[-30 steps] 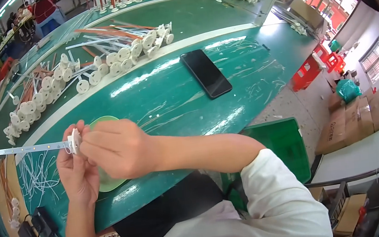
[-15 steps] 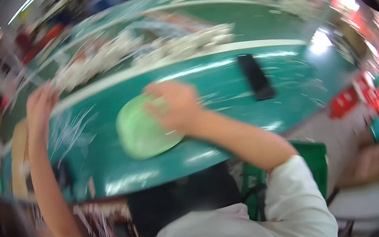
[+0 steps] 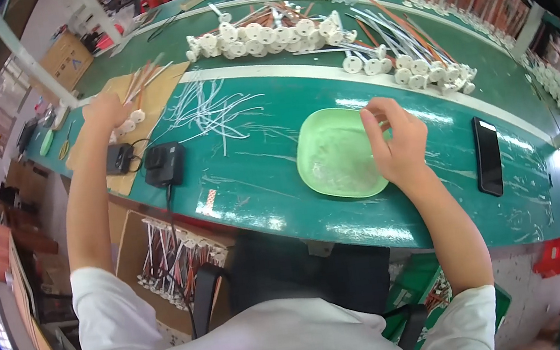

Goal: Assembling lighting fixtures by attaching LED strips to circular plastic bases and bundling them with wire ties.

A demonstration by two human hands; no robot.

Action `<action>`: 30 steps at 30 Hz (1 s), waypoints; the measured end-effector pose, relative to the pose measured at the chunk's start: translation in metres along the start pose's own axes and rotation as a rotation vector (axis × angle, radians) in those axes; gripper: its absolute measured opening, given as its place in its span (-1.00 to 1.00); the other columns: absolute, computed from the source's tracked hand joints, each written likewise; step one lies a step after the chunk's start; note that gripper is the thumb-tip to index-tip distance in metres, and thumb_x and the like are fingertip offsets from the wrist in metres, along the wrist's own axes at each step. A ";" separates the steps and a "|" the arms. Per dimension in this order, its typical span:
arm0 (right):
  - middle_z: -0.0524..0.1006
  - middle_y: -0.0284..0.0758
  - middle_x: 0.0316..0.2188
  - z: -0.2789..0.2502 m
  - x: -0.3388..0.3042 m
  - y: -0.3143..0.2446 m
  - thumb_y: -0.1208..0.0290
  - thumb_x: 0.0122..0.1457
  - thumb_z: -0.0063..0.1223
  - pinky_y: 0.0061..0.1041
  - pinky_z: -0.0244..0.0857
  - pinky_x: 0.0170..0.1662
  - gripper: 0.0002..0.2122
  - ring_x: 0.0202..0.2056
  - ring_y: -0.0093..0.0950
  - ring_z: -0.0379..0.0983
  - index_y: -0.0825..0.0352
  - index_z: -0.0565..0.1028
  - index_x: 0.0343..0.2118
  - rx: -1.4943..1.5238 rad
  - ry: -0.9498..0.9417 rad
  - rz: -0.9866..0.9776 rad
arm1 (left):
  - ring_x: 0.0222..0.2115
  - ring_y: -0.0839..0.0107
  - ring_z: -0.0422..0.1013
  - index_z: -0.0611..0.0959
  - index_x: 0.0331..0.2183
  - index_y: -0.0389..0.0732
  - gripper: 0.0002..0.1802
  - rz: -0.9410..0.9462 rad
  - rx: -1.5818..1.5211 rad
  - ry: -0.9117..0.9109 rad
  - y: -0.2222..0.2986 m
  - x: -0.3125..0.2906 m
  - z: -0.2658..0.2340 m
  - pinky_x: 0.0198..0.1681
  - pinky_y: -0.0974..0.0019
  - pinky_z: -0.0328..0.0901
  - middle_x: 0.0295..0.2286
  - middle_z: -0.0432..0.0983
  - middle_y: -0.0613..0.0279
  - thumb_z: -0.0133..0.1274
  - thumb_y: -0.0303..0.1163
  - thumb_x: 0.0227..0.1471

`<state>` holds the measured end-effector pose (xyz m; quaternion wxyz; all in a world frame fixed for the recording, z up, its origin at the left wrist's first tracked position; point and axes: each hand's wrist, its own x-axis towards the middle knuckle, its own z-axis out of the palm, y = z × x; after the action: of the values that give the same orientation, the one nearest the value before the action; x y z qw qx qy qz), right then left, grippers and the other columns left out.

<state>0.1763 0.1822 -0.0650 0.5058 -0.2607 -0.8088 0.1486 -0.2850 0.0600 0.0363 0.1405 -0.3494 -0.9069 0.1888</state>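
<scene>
My left hand (image 3: 107,112) reaches over a sheet of brown cardboard (image 3: 171,83) at the left, its fingers curled beside several thin brown and white rods (image 3: 144,80) with round white caps (image 3: 138,116). What it grips is hidden. My right hand (image 3: 401,138) is at the right rim of a shallow light-green dish (image 3: 336,178), thumb and forefinger brought together above it. Anything between those fingertips is too small to make out. Small clear bits seem to lie in the dish. Loose white strands (image 3: 212,110) are spread on the green table between my hands.
A black boxy device (image 3: 164,163) with a cable stands near the table's front edge. At right lies a black phone (image 3: 488,156). White-capped rods (image 3: 263,36) are heaped along the far side. Below the table, a cardboard box (image 3: 132,252) holds more; a green crate (image 3: 412,284) stands right.
The view has swung left and grown sharper. My right hand has moved from over the dish to its right rim. My left hand now reaches to the capped rods on the cardboard.
</scene>
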 end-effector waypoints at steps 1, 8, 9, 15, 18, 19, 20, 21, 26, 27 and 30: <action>0.59 -0.27 -0.47 0.001 0.002 0.002 0.52 0.21 0.04 -0.52 0.40 -0.40 -0.94 -0.51 -0.45 0.54 0.37 0.49 -0.30 -0.025 -0.018 -0.021 | -0.12 0.02 0.48 0.68 -0.19 -0.21 -0.52 0.118 -0.120 0.251 0.020 -0.014 -0.006 -0.09 0.02 0.37 -0.19 0.57 -0.08 -0.02 0.00 0.11; 0.58 -0.28 -0.52 -0.005 0.007 0.020 0.53 0.29 -0.11 -0.50 0.35 -0.46 -0.88 -0.55 -0.45 0.53 0.38 0.48 -0.34 -0.151 -0.016 -0.009 | -0.35 0.07 0.49 0.69 -0.32 -0.23 -0.64 0.771 -1.531 0.483 0.236 -0.086 -0.020 -0.24 0.14 0.32 -0.40 0.57 -0.04 -0.10 -0.20 0.24; 0.58 -0.28 -0.52 -0.010 0.011 0.021 0.53 0.29 -0.11 -0.50 0.35 -0.46 -0.88 -0.55 -0.45 0.53 0.38 0.48 -0.34 -0.181 -0.015 -0.015 | -0.37 0.08 0.48 0.69 -0.33 -0.23 -0.64 0.904 -1.706 0.438 0.253 -0.086 -0.019 -0.25 0.15 0.32 -0.42 0.56 -0.03 -0.12 -0.22 0.25; 0.58 -0.26 -0.54 -0.060 0.066 0.056 0.46 0.20 0.02 -0.40 0.36 -0.45 -0.88 -0.53 -0.29 0.53 0.34 0.56 -0.40 -0.687 0.086 -0.101 | -0.34 0.10 0.46 0.68 -0.31 -0.29 -0.66 1.107 -1.559 0.516 0.259 -0.096 0.004 -0.25 0.18 0.33 -0.42 0.57 0.00 -0.16 -0.34 0.22; 0.61 -0.20 -0.48 -0.098 0.117 0.108 0.28 0.12 0.13 -0.28 0.41 -0.35 -0.80 -0.45 -0.18 0.55 0.33 0.61 -0.36 -0.864 0.068 0.162 | -0.50 0.25 0.39 0.71 -0.29 -0.26 -0.63 0.993 -1.643 0.485 0.265 -0.097 0.001 -0.43 0.27 0.25 -0.47 0.50 0.09 -0.19 -0.34 0.22; 0.62 -0.16 -0.43 -0.103 0.131 0.126 0.22 0.07 0.16 -0.25 0.43 -0.28 -0.74 -0.39 -0.16 0.56 0.32 0.61 -0.32 -0.926 -0.137 0.394 | -0.50 0.25 0.39 0.71 -0.29 -0.26 -0.63 1.004 -1.646 0.497 0.266 -0.095 0.002 -0.43 0.27 0.25 -0.47 0.50 0.09 -0.19 -0.34 0.22; 0.62 -0.12 -0.39 -0.104 0.139 0.141 0.16 0.02 0.20 -0.23 0.44 -0.21 -0.68 -0.33 -0.14 0.57 0.32 0.62 -0.27 -0.975 -0.344 0.628 | -0.50 0.25 0.39 0.71 -0.30 -0.26 -0.64 1.003 -1.628 0.495 0.265 -0.095 0.003 -0.43 0.27 0.25 -0.48 0.50 0.09 -0.19 -0.35 0.21; 0.62 -0.12 -0.39 -0.102 0.138 0.157 0.16 0.02 0.20 -0.23 0.44 -0.21 -0.68 -0.33 -0.14 0.57 0.32 0.62 -0.27 -0.988 -0.327 0.631 | -0.50 0.26 0.39 0.71 -0.31 -0.26 -0.64 1.006 -1.612 0.491 0.267 -0.095 0.004 -0.42 0.27 0.25 -0.48 0.49 0.10 -0.18 -0.35 0.21; 0.55 -0.05 -0.09 -0.090 0.147 0.161 0.27 -0.01 0.16 -0.17 0.44 -0.06 -0.67 -0.12 -0.05 0.53 0.33 0.59 -0.19 -0.955 -0.467 0.766 | -0.41 0.26 0.45 0.72 -0.37 -0.28 -0.72 0.980 -1.612 0.503 0.263 -0.098 -0.002 -0.35 0.27 0.32 -0.60 0.50 0.11 -0.08 -0.41 0.14; 0.55 -0.05 -0.09 -0.094 0.145 0.153 0.27 -0.01 0.16 -0.17 0.44 -0.06 -0.67 -0.12 -0.05 0.53 0.33 0.59 -0.19 -0.955 -0.462 0.763 | -0.41 0.26 0.45 0.72 -0.37 -0.28 -0.72 0.981 -1.611 0.509 0.263 -0.099 -0.004 -0.35 0.27 0.32 -0.60 0.50 0.11 -0.08 -0.41 0.14; 0.58 -0.05 -0.15 -0.104 0.138 0.113 0.36 0.00 0.10 -0.16 0.44 -0.09 -0.71 -0.15 -0.06 0.54 0.36 0.59 -0.21 -1.085 -0.458 0.611 | -0.42 0.23 0.45 0.71 -0.39 -0.30 -0.80 0.978 -1.566 0.618 0.256 -0.100 -0.010 -0.35 0.27 0.32 -0.57 0.52 0.13 0.01 -0.45 0.10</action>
<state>0.2512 0.3512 0.0262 0.0533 -0.6579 -0.7457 -0.0914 -0.0611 0.1689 -0.0801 0.0062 -0.7160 -0.4537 -0.5305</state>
